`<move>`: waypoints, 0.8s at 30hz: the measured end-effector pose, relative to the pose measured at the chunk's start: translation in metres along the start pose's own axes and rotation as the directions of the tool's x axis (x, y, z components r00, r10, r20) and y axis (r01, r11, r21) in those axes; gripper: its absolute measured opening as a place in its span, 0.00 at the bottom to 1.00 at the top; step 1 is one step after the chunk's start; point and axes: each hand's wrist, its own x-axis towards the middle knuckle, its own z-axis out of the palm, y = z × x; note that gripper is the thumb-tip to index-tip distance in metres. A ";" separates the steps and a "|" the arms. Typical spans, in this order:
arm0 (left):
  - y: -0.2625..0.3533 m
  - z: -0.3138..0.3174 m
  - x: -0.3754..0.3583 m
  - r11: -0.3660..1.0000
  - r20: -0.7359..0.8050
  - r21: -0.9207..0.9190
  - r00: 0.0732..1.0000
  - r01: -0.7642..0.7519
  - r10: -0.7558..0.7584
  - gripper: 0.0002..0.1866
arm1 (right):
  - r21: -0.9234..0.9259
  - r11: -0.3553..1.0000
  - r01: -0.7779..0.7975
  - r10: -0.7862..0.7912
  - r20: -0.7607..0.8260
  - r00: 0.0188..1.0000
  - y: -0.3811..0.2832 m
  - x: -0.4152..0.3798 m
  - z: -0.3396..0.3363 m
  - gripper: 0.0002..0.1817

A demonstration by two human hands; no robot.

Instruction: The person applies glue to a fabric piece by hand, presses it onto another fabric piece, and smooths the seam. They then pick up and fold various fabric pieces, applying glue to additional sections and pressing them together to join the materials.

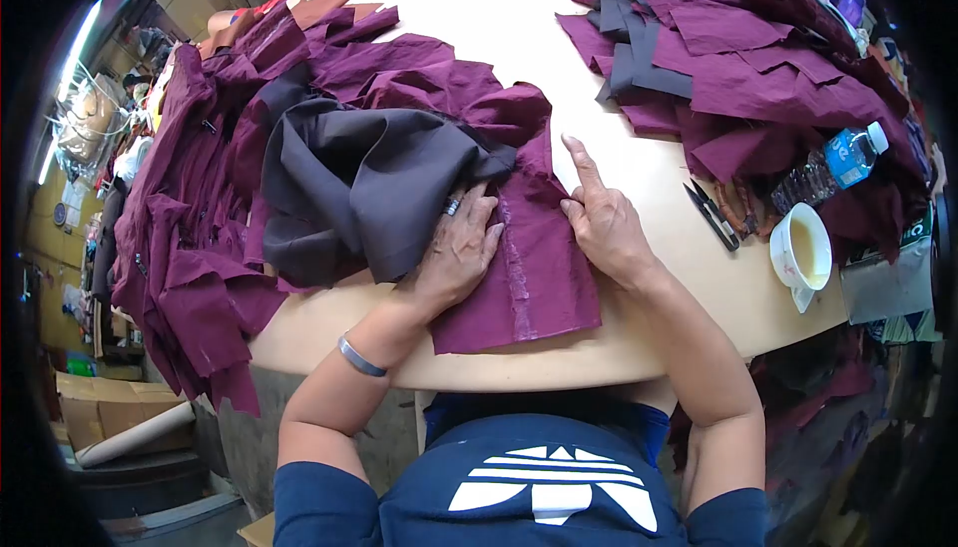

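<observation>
My left hand (465,244) lies flat with its fingers stretched on a maroon fabric panel (559,287), beside the edge of a bunched dark grey cloth (369,173). A ring and a metal bracelet are on this hand and wrist. Down the panel runs a whitish, shiny streak (514,268). At the panel's right edge is my right hand (609,233), its index finger extended away from me and its thumb near the fabric edge. Nothing shows in it; its other fingers are curled and partly hidden. Part of the panel disappears under the grey cloth.
Heaped maroon garments (200,218) hang over the table's left edge. More maroon pieces (758,78) with dark grey ones lie at the right. Near them are a water bottle (843,163), dark scissors or snips (711,216) and a white bowl (798,248) of pale yellowish contents on the table (689,307).
</observation>
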 end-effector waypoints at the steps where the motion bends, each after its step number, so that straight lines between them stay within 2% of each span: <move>1: 0.001 -0.003 0.000 0.999 -0.002 0.027 1.000 -0.025 0.025 0.16 | 0.004 1.000 -0.013 0.013 0.001 1.000 -0.002 -0.001 0.000 0.43; 4: 0.000 -0.003 -0.001 0.996 0.005 0.061 0.998 -0.058 0.058 0.17 | -0.008 0.998 0.069 -0.069 0.030 0.997 -0.009 -0.015 -0.004 0.39; 7: 0.001 -0.002 -0.002 0.997 0.014 0.054 0.999 -0.047 0.046 0.18 | 0.067 0.991 0.115 -0.114 -0.012 0.993 0.002 -0.017 -0.003 0.39; 10: 0.008 -0.006 -0.003 0.995 0.020 0.094 0.999 -0.033 0.031 0.21 | 0.111 0.993 0.029 -0.027 -0.018 0.999 0.003 -0.009 -0.007 0.41; 14: 0.008 -0.004 -0.004 0.985 -0.030 0.146 0.995 -0.089 0.094 0.18 | -0.001 1.000 0.003 -0.003 0.006 1.000 -0.001 -0.017 -0.004 0.41; 17: 0.009 -0.006 -0.005 0.990 0.008 0.115 0.997 -0.079 0.079 0.19 | -0.094 0.991 0.096 -0.100 -0.048 0.994 0.001 -0.021 0.001 0.41; 20: 0.022 -0.010 -0.022 0.973 0.133 0.093 0.971 -0.210 0.197 0.18 | -0.061 0.996 0.059 -0.059 0.005 0.998 -0.002 -0.019 -0.003 0.40; 24: 0.027 -0.006 -0.033 0.973 0.017 0.016 0.973 -0.231 0.231 0.19 | -0.095 0.979 0.182 -0.195 -0.143 0.970 -0.008 -0.010 0.007 0.39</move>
